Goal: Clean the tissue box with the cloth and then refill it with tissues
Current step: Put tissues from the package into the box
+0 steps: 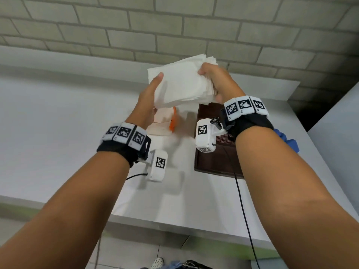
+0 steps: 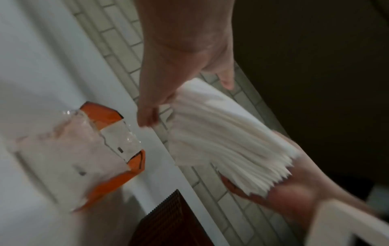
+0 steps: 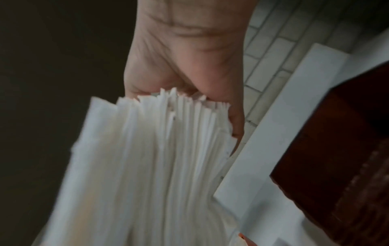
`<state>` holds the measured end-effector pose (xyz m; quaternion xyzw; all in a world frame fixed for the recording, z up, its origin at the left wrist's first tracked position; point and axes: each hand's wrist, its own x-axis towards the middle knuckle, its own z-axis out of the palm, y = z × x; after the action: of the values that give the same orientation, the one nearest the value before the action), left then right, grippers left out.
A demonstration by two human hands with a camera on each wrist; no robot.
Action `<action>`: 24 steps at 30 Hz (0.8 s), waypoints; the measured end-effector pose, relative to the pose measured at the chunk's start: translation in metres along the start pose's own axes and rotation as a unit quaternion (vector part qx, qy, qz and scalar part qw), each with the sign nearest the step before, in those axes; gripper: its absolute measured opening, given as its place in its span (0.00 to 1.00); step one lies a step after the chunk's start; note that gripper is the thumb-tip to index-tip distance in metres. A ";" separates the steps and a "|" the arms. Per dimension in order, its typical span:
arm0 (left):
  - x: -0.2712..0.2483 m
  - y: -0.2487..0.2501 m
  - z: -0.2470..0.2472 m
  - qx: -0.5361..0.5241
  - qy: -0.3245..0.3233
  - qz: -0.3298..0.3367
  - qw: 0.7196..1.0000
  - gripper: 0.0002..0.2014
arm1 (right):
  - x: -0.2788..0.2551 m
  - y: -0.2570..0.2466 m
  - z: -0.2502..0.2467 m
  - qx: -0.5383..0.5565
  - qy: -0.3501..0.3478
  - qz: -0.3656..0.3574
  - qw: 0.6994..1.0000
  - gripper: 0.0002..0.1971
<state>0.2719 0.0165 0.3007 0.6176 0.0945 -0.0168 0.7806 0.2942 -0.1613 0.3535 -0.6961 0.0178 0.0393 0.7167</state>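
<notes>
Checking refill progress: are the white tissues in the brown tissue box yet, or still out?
Out. Both the left hand and right hand hold the stack of white tissues in the air above the brown tissue box.

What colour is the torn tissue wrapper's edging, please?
Orange, clearest in the left wrist view: wrapper.

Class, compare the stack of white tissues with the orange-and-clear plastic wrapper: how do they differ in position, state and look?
The stack of white tissues is held up between the left hand and right hand; the orange-and-clear plastic wrapper lies on the white table. The tissues are plain white, the wrapper orange-edged and see-through. The tissues form a thick pile; the wrapper is torn open and looks flattened.
</notes>
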 end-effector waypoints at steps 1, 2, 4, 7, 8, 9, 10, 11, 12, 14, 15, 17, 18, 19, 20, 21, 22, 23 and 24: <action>0.000 0.003 0.002 0.007 -0.023 -0.010 1.000 0.23 | -0.001 0.002 -0.005 0.012 -0.016 0.019 1.000 0.05; 0.001 0.004 0.005 0.015 -0.047 -0.028 0.998 0.18 | -0.002 0.004 -0.011 0.029 -0.028 0.035 0.999 0.05; 0.001 0.001 0.012 0.015 -0.086 -0.060 0.994 0.15 | -0.005 0.009 -0.021 0.067 -0.041 0.054 0.995 0.07; -0.002 -0.005 0.020 -0.023 -0.112 -0.075 0.991 0.16 | -0.011 0.017 -0.037 0.112 -0.052 0.069 0.990 0.09; -0.001 -0.007 0.022 -0.033 -0.109 -0.082 0.990 0.17 | -0.014 0.020 -0.042 0.127 -0.057 0.072 0.988 0.09; -0.001 -0.009 0.025 -0.040 -0.110 -0.088 0.989 0.17 | -0.016 0.023 -0.045 0.141 -0.057 0.075 0.986 0.10; -0.002 -0.011 0.028 -0.043 -0.119 -0.094 0.988 0.16 | -0.019 0.025 -0.049 0.158 -0.058 0.077 0.983 0.11; -0.003 -0.012 0.031 -0.051 -0.128 -0.103 0.985 0.15 | -0.021 0.027 -0.052 0.176 -0.059 0.077 0.980 0.11; -0.005 -0.012 0.035 -0.059 -0.135 -0.110 0.983 0.14 | -0.024 0.028 -0.054 0.196 -0.063 0.076 0.976 0.12; -0.007 -0.014 0.040 -0.078 -0.157 -0.119 0.977 0.15 | -0.030 0.029 -0.058 0.239 -0.077 0.069 0.966 0.17; -0.009 -0.015 0.041 -0.086 -0.175 -0.124 0.973 0.18 | -0.032 0.029 -0.060 0.259 -0.093 0.067 0.959 0.21; -0.010 -0.020 0.044 -0.102 -0.202 -0.132 0.965 0.27 | -0.035 0.031 -0.064 0.280 -0.119 0.063 0.951 0.28; -0.009 -0.022 0.045 -0.110 -0.206 -0.133 0.963 0.27 | -0.036 0.032 -0.066 0.282 -0.122 0.065 0.949 0.28; -0.009 -0.023 0.047 -0.113 -0.197 -0.132 0.965 0.23 | -0.036 0.033 -0.068 0.278 -0.117 0.069 0.951 0.27; -0.008 -0.024 0.048 -0.114 -0.185 -0.134 0.967 0.20 | -0.035 0.034 -0.070 0.264 -0.102 0.074 0.956 0.25; -0.005 -0.025 0.049 -0.107 -0.167 -0.134 0.971 0.18 | -0.034 0.035 -0.073 0.240 -0.086 0.079 0.964 0.23; -0.004 -0.026 0.051 -0.091 -0.151 -0.132 0.975 0.17 | -0.034 0.036 -0.075 0.211 -0.065 0.083 0.972 0.20; -0.003 -0.025 0.052 -0.072 -0.139 -0.131 0.979 0.16 | -0.033 0.036 -0.078 0.184 -0.055 0.089 0.977 0.18; -0.002 -0.024 0.053 -0.055 -0.136 -0.131 0.981 0.14 | -0.032 0.037 -0.081 0.168 -0.055 0.097 0.980 0.19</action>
<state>0.2732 -0.0409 0.2899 0.5483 0.0688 -0.1975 0.8097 0.2620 -0.2419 0.3162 -0.5579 0.0517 0.1433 0.8158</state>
